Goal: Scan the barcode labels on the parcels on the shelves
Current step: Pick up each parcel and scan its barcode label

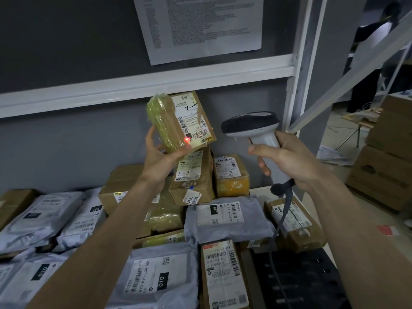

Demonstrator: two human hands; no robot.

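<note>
Grey wall and white shelf (142, 85) rails back the scene, and against them we hold the taped box (180, 121) up above the heap of parcels (194, 179), its label (192, 118) turned toward us and to the right. Our left hand (161, 156) grips the box from below, thumb along its left edge and fingers curled under the lower corner. Its long axis runs tilted, from upper left down to lower right, so the barcode strip lies near that lower right edge. A red dot (186, 139) glows just left of the barcode, at the label's lower corner. Our right hand (283, 159) is wrapped round the handle of the scanner (250, 123), whose head points left at the box, near it but apart. We judge the beam must shift slightly right and up along the label to cross the bars. Below lie grey mailers (227, 217) and more boxes.
</note>
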